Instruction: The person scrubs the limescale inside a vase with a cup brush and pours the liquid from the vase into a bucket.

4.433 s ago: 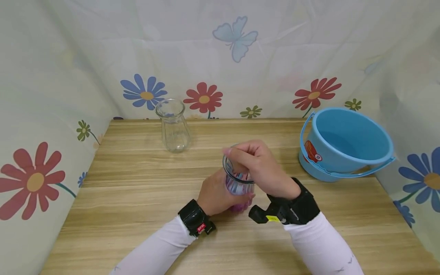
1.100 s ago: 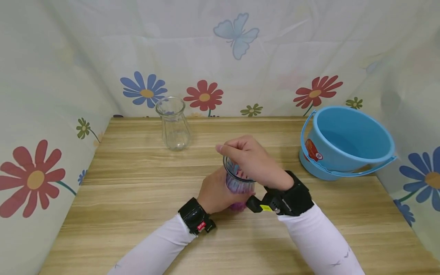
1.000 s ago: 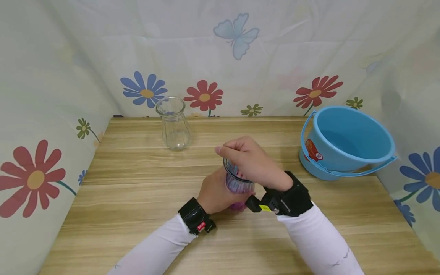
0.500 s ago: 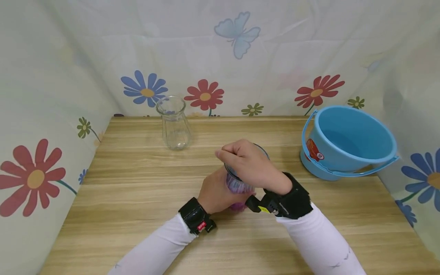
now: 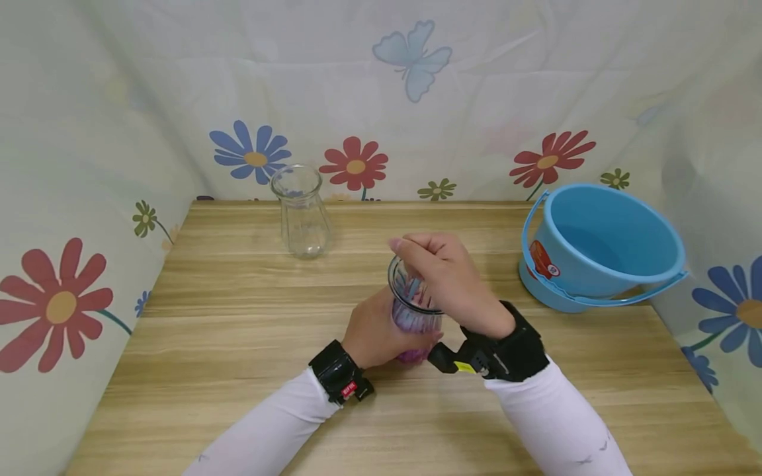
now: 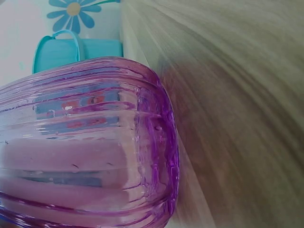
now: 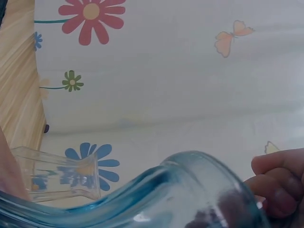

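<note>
A ribbed glass vase (image 5: pixel 417 320), bluish at the rim and purple toward the base, stands on the table in the head view. My left hand (image 5: pixel 381 334) grips it around the side. Its purple base (image 6: pixel 159 142) fills much of the left wrist view. Over the mouth is my right hand (image 5: pixel 449 281), thumb on top and fingers curled, partly down inside the rim. Curled fingers (image 7: pixel 278 185) show beside the bluish rim (image 7: pixel 204 166) in the right wrist view. Whether they pinch anything is hidden. A clear glass vase (image 5: pixel 305 221) stands upright, farther back and left.
A light blue bucket (image 5: pixel 601 244) with its handle lowered stands at the right rear of the wooden table (image 5: pixel 238 311). Flowered cloth (image 5: pixel 476 86) hangs behind and along both sides. Each wrist wears a black camera strap (image 5: pixel 336 373).
My right hand has shifted about over the vase mouth, lower half a second ago, now slightly raised and farther right. The left hand keeps its grip; the vase tilted little, if at all.
</note>
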Available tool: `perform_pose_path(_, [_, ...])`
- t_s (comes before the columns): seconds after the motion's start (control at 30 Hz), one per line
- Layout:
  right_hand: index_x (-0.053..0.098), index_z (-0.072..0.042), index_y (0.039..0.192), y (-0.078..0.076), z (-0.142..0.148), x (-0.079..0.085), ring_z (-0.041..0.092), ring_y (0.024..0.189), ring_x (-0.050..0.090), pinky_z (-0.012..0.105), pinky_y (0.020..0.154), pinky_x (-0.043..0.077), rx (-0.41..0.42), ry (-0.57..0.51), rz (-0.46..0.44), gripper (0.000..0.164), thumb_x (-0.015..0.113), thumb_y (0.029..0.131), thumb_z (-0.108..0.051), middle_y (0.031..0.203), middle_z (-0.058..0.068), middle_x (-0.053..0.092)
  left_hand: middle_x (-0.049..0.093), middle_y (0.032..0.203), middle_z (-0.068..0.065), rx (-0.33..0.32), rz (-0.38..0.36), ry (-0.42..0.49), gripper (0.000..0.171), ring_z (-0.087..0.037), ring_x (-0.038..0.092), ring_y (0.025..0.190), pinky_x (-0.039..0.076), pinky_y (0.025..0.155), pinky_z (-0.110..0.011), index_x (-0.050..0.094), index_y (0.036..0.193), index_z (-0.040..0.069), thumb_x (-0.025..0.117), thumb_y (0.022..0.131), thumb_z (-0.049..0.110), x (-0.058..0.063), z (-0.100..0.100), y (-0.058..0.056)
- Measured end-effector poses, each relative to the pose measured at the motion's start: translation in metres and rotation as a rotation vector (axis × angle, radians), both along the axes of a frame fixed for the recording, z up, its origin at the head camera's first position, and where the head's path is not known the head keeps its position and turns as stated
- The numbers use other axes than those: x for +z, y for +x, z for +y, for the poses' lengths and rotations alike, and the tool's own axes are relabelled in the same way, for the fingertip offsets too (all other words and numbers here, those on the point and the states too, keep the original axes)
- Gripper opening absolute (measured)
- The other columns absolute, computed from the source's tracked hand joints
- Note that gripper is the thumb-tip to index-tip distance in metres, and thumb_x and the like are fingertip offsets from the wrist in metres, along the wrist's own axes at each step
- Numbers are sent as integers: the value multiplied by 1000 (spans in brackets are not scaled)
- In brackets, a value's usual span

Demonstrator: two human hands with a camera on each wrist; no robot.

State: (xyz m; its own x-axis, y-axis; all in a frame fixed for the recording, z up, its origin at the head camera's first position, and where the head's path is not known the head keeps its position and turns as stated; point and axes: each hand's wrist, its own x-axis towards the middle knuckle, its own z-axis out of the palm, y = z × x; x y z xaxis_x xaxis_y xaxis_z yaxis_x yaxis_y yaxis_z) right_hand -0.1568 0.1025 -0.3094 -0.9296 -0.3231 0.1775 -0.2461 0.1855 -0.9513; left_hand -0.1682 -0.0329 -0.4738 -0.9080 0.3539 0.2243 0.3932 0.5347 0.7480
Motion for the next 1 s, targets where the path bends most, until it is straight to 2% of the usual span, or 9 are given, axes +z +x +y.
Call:
perform_pose_path(0.27, [34, -2, 61, 8, 8, 13, 23, 57, 29, 34, 58, 24, -17, -113, 91, 51, 49, 108, -18, 61, 3, 26, 71, 108, 11, 12, -21, 7, 75, -6, 69, 92, 59, 80, -30, 57, 126, 27, 82, 71, 72, 0, 1, 1])
perform_pose_path(0.47, [34, -4, 59, 10, 10, 17, 22, 54, 29, 34, 54, 22, -33, -129, 187, 52, 50, 107, -14, 59, 4, 26, 72, 112, 8, 18, -27, 9, 79, -8, 70, 95, 60, 82, -31, 57, 129, 25, 82, 71, 71, 3, 0, 2])
perform_pose_path(0.7, [36, -5, 58, 2, 8, 0, 18, 53, 24, 32, 52, 16, -58, -67, 169, 52, 53, 106, -16, 58, 0, 24, 72, 108, 9, 28, -13, 0, 75, -9, 70, 93, 60, 81, -31, 57, 125, 25, 82, 71, 72, 0, 1, 3])
perform_pose_path(0.83, [37, -7, 60, -1, 8, -6, 16, 50, 25, 29, 50, 16, -55, 30, 114, 53, 54, 107, -24, 58, -2, 25, 71, 107, 9, 21, -9, 4, 74, -8, 69, 92, 60, 80, -30, 56, 124, 26, 81, 72, 72, -2, 0, 3])
perform_pose_path(1.0, [39, -8, 62, -2, 6, -5, 16, 53, 29, 28, 53, 21, -17, 151, 72, 52, 53, 108, -29, 61, 0, 25, 70, 107, 10, 5, -3, 2, 72, -8, 68, 91, 59, 78, -29, 55, 125, 25, 80, 74, 70, -2, -1, 2])
